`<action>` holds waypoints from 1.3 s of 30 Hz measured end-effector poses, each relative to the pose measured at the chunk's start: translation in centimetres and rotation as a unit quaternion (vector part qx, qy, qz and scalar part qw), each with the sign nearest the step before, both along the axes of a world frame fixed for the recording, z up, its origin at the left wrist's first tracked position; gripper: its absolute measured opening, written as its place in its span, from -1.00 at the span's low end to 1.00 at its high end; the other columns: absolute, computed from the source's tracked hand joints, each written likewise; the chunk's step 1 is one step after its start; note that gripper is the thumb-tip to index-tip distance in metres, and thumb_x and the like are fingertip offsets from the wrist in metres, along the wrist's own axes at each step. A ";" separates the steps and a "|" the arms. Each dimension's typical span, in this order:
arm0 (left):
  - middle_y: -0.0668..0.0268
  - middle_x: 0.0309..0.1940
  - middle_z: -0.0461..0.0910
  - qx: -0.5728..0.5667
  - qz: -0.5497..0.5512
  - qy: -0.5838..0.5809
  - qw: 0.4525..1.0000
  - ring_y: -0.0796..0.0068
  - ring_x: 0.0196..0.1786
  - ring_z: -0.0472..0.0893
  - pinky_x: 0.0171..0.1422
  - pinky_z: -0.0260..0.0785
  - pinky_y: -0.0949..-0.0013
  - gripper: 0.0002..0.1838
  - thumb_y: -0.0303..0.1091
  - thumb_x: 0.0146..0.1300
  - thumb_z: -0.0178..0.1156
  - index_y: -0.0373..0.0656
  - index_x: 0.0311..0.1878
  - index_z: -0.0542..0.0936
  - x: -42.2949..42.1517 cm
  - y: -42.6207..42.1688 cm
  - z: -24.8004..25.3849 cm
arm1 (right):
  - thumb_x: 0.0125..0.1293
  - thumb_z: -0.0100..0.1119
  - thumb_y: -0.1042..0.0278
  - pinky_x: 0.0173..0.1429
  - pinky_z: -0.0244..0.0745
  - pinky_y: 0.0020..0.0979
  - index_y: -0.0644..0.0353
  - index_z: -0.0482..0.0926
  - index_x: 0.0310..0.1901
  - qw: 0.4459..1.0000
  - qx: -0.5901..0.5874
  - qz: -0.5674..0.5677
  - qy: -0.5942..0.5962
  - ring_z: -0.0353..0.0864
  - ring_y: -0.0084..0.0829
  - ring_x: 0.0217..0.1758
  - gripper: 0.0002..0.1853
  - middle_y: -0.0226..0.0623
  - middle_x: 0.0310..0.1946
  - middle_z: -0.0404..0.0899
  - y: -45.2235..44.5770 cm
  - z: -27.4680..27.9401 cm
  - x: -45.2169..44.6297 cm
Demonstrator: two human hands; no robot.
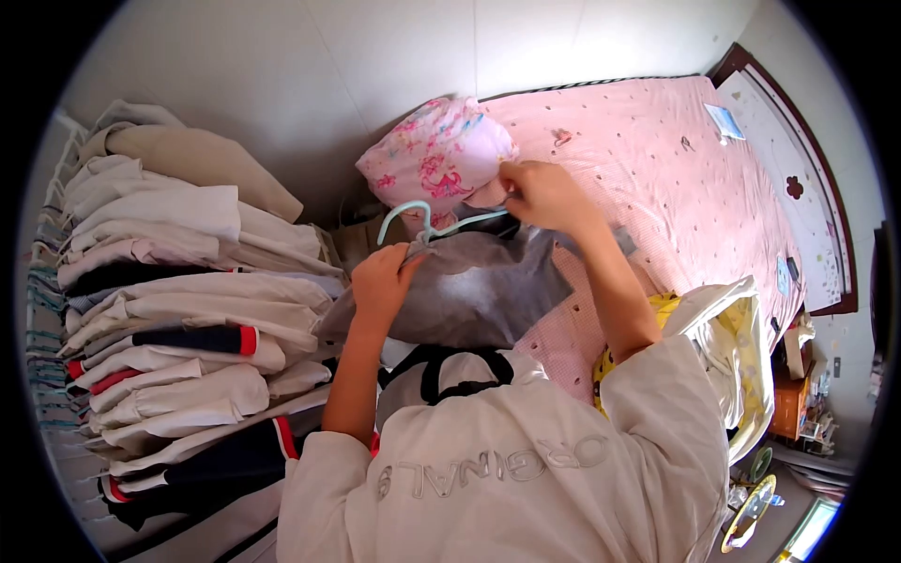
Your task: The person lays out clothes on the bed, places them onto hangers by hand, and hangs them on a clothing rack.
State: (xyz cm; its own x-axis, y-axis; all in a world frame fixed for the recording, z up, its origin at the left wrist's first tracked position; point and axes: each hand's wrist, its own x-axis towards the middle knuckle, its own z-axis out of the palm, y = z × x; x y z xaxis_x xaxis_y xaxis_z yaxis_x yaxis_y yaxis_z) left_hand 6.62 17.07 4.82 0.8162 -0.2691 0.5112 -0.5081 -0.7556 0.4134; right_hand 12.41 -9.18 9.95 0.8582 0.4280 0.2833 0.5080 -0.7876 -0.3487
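Note:
A grey shirt (469,291) hangs spread between my two hands, its cloth drooping in front of my body. Partly inside its neck opening is a light blue clothes hanger (429,218), hook upward and one arm reaching right toward my right hand. My left hand (380,281) is closed on the shirt's neckline, close beside the hanger's hook. With bent fingers, my right hand (549,197) pinches the shirt's upper edge near the end of the hanger arm; the fingertips are partly hidden. Folds of cloth cover the hanger's other arm.
Many garments (188,300) hang on a rack at my left. A bed with a pink sheet (638,169) lies ahead and right, bearing a floral pillow (436,155). White and yellow cloth (732,347) is heaped by my right elbow. A white wall (394,56) stands behind.

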 end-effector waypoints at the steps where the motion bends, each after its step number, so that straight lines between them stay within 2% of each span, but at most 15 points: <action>1: 0.24 -0.60 0.45 -0.008 0.001 -0.006 1.000 0.21 -0.51 0.47 -0.44 0.28 0.27 -0.78 -0.25 -0.01 0.24 -0.19 -0.39 0.49 0.1 -0.3 0.3 | -0.13 0.03 0.42 -0.33 0.35 -0.23 0.21 0.39 -0.43 1.000 0.002 0.006 -0.004 0.48 -0.13 -0.42 -0.84 -0.15 -0.57 0.46 0.9 0.3 -0.3; 3: 0.25 -0.61 0.45 -0.030 0.001 -0.017 0.999 0.21 -0.52 0.47 -0.45 0.28 0.28 -0.78 -0.25 -0.01 0.24 -0.18 -0.40 0.50 0.6 -0.3 0.6 | -0.12 0.03 0.43 -0.33 0.36 -0.25 0.21 0.40 -0.41 1.000 0.006 0.018 -0.012 0.47 -0.15 -0.43 -0.83 -0.15 -0.58 0.44 1.9 1.1 -0.8; 6: 0.24 -0.61 0.46 -0.068 0.009 -0.027 0.997 0.19 -0.52 0.46 -0.44 0.28 0.29 -0.79 -0.25 -0.02 0.25 -0.19 -0.42 0.51 0.9 1.1 0.8 | -0.13 0.08 0.47 -0.27 0.36 -0.34 0.21 0.44 -0.31 0.988 0.133 0.062 0.051 0.46 -0.26 -0.39 -0.75 -0.18 -0.51 0.44 -0.1 0.1 0.1; 9: 0.22 -0.59 0.47 -0.088 0.032 -0.028 0.995 0.18 -0.51 0.46 -0.44 0.27 0.30 -0.79 -0.27 -0.02 0.25 -0.20 -0.44 0.52 1.1 2.7 1.8 | -0.14 0.11 0.50 -0.14 0.33 -0.39 0.21 0.44 -0.14 0.965 0.210 0.126 0.096 0.43 -0.34 -0.23 -0.60 -0.19 -0.31 0.44 -2.3 -0.4 -0.4; 12: 0.21 -0.59 0.48 -0.082 0.033 -0.021 0.996 0.18 -0.51 0.47 -0.44 0.27 0.31 -0.81 -0.29 -0.02 0.25 -0.21 -0.44 0.52 1.0 3.7 2.1 | -0.14 0.15 0.50 0.08 0.26 -0.39 0.22 0.35 0.04 0.956 0.213 0.142 0.145 0.36 -0.31 0.02 -0.43 -0.18 -0.06 0.39 -3.5 0.4 -1.1; 15: 0.20 -0.59 0.47 -0.079 0.024 -0.016 0.996 0.19 -0.52 0.46 -0.44 0.26 0.32 -0.82 -0.31 -0.01 0.25 -0.22 -0.45 0.52 1.2 4.1 1.8 | -0.15 0.12 0.46 0.21 0.17 -0.36 0.24 0.28 0.12 0.974 0.133 0.161 0.092 0.28 -0.24 0.16 -0.34 -0.13 0.05 0.33 -4.8 -1.9 0.4; 18: 0.20 -0.60 0.46 -0.071 0.018 -0.026 0.997 0.19 -0.53 0.46 -0.45 0.26 0.32 -0.82 -0.32 -0.01 0.25 -0.22 -0.45 0.52 1.4 4.5 2.0 | -0.15 0.09 0.49 0.27 0.08 -0.36 0.26 0.25 0.16 0.938 0.217 0.152 0.222 0.24 -0.25 0.20 -0.32 -0.12 0.12 0.28 -6.0 -2.1 0.3; 21: 0.20 -0.60 0.46 -0.065 0.018 -0.020 0.997 0.20 -0.53 0.46 -0.46 0.26 0.33 -0.82 -0.32 -0.02 0.25 -0.23 -0.45 0.51 1.1 4.8 1.8 | -0.10 0.08 0.58 0.19 0.19 -0.38 0.27 0.27 0.13 0.951 0.210 0.151 0.171 0.33 -0.32 0.12 -0.38 -0.13 0.08 0.34 -6.8 -4.1 1.1; 24: 0.20 -0.59 0.47 -0.042 0.013 -0.007 0.999 0.20 -0.52 0.46 -0.45 0.26 0.33 -0.81 -0.32 -0.02 0.25 -0.23 -0.44 0.52 1.0 4.6 2.2 | -0.03 0.03 0.58 0.08 0.28 -0.33 0.32 0.36 0.03 0.962 0.176 0.077 0.194 0.43 -0.24 0.00 -0.53 -0.06 -0.06 0.44 -6.4 -5.1 1.6; 27: 0.19 -0.58 0.48 -0.014 0.009 -0.003 1.000 0.19 -0.51 0.47 -0.44 0.27 0.32 -0.81 -0.31 -0.03 0.26 -0.23 -0.43 0.52 1.4 4.4 2.3 | 0.02 0.00 0.56 -0.04 0.32 -0.27 0.36 0.42 -0.10 0.993 0.083 0.051 0.069 0.46 -0.10 -0.14 -0.67 -0.02 -0.21 0.49 -5.8 -6.2 1.5; 30: 0.19 -0.57 0.49 -0.031 -0.001 -0.005 1.000 0.18 -0.50 0.47 -0.43 0.29 0.31 -0.80 -0.31 -0.03 0.26 -0.23 -0.41 0.52 1.6 4.4 2.2 | 0.05 -0.01 0.51 -0.06 0.32 -0.24 0.36 0.44 -0.14 0.990 0.077 0.102 0.056 0.42 0.00 -0.18 -0.71 0.01 -0.25 0.48 -5.2 -6.0 1.3; 33: 0.19 -0.56 0.50 -0.053 -0.022 0.024 0.998 0.17 -0.50 0.48 -0.43 0.29 0.30 -0.79 -0.31 -0.03 0.26 -0.23 -0.40 0.53 1.8 4.5 2.4 | 0.08 0.02 0.41 -0.13 0.33 -0.19 0.25 0.47 -0.18 0.982 0.044 0.136 0.124 0.46 -0.03 -0.21 -0.75 -0.02 -0.32 0.50 -4.6 -4.7 1.0; 36: 0.18 -0.56 0.50 -0.050 -0.035 0.036 0.998 0.16 -0.49 0.49 -0.42 0.30 0.30 -0.79 -0.30 -0.04 0.26 -0.22 -0.39 0.53 1.6 3.6 2.1 | 0.10 0.00 0.39 -0.16 0.33 -0.18 0.22 0.47 -0.19 0.973 0.059 0.160 0.157 0.45 -0.02 -0.23 -0.77 -0.02 -0.35 0.50 -3.6 -3.7 0.8; 39: 0.19 -0.56 0.50 -0.036 -0.045 0.056 0.997 0.16 -0.48 0.49 -0.42 0.30 0.31 -0.79 -0.30 -0.05 0.27 -0.22 -0.39 0.54 1.1 2.1 1.3 | 0.12 -0.02 0.42 -0.12 0.33 -0.20 0.36 0.45 -0.19 0.971 -0.032 0.160 0.176 0.45 0.00 -0.23 -0.76 0.05 -0.33 0.48 -0.7 -1.8 0.0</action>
